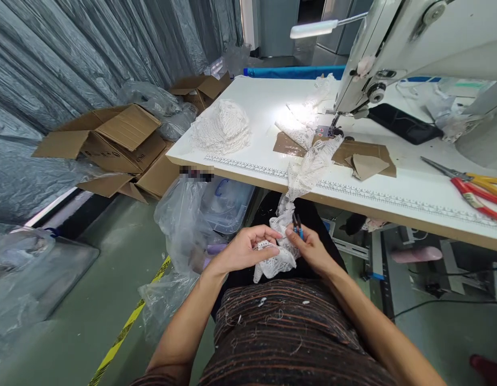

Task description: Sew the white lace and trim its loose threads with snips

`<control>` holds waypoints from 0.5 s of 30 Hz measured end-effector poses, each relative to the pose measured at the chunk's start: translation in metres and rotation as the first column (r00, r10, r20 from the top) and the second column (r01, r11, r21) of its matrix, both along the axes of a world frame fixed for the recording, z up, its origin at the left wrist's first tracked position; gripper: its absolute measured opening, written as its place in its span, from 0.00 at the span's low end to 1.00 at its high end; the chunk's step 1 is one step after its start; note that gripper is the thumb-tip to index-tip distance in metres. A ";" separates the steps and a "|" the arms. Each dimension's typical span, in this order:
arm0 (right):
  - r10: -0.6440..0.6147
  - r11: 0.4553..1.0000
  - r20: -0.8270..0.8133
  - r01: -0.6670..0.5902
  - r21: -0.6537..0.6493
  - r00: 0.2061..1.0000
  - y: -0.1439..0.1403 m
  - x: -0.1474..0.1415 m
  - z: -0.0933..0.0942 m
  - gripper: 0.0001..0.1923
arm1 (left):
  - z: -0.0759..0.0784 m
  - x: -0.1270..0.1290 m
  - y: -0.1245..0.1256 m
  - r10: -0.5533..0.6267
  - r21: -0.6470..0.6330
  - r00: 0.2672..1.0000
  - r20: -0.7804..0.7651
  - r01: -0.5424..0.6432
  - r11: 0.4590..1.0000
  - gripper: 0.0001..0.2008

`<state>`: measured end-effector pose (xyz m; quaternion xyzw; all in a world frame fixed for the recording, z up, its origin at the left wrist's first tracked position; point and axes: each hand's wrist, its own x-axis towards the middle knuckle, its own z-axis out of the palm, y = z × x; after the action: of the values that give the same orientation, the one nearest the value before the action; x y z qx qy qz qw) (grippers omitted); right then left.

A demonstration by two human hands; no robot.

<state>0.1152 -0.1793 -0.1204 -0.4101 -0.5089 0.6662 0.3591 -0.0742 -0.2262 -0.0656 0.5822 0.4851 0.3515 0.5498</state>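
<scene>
White lace (277, 264) lies bunched over my lap, with a strip of it running up across the table edge toward the sewing machine's needle (333, 127). My left hand (248, 246) pinches the lace between thumb and fingers. Close beside it, my right hand (306, 244) is closed around small blue-handled thread snips (297, 229), their dark tips pointing away from me. The fingers of that hand also touch the lace. A pile of folded white lace (222, 128) rests on the table's left end.
The white table (260, 145) has a printed ruler along its front edge. Brown cardboard (377, 155) lies by the needle, and red-handled scissors (469, 190) lie to the right. Open cardboard boxes (119, 139) and plastic bags (179, 225) stand on the left.
</scene>
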 end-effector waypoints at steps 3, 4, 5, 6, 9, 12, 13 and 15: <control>0.078 0.987 -0.144 -0.097 -0.127 0.986 -0.011 -0.015 -0.001 0.23 | 0.000 0.007 -0.001 0.108 0.180 0.983 -0.151 -0.080 0.980 0.09; 0.097 0.980 -0.172 -0.124 -0.157 0.980 -0.015 -0.017 -0.001 0.24 | -0.003 0.007 -0.001 0.166 0.244 0.966 -0.198 -0.115 0.963 0.09; 0.116 0.973 -0.185 -0.149 -0.175 0.976 -0.018 -0.017 -0.001 0.25 | -0.006 0.006 -0.002 0.225 0.302 0.947 -0.230 -0.151 0.941 0.09; 0.136 0.969 -0.186 -0.170 -0.182 0.973 -0.020 -0.017 0.000 0.24 | -0.010 0.004 -0.002 0.272 0.344 0.933 -0.237 -0.181 0.921 0.11; 0.202 0.961 -0.184 -0.231 -0.153 0.962 -0.025 -0.015 0.003 0.21 | -0.025 -0.003 -0.005 0.220 0.296 0.970 -0.105 -0.181 0.938 0.23; 0.232 0.956 -0.209 -0.262 -0.130 0.950 -0.027 -0.012 0.004 0.21 | -0.044 -0.007 -0.009 0.031 0.039 0.990 0.137 -0.037 0.999 0.31; 0.226 0.959 -0.200 -0.254 -0.128 0.953 -0.027 -0.010 0.003 0.21 | -0.050 -0.007 -0.010 0.016 -0.048 0.980 0.197 -0.007 0.999 0.32; 0.194 0.969 -0.144 -0.212 -0.123 0.970 -0.026 -0.007 -0.001 0.21 | -0.059 -0.009 -0.011 0.070 -0.178 0.967 0.246 -0.026 0.984 0.31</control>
<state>0.1084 -0.2050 -0.1217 -0.3350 -0.4765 0.7585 0.2922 -0.0830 -0.2368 -0.1248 0.4709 0.4543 0.3922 0.6465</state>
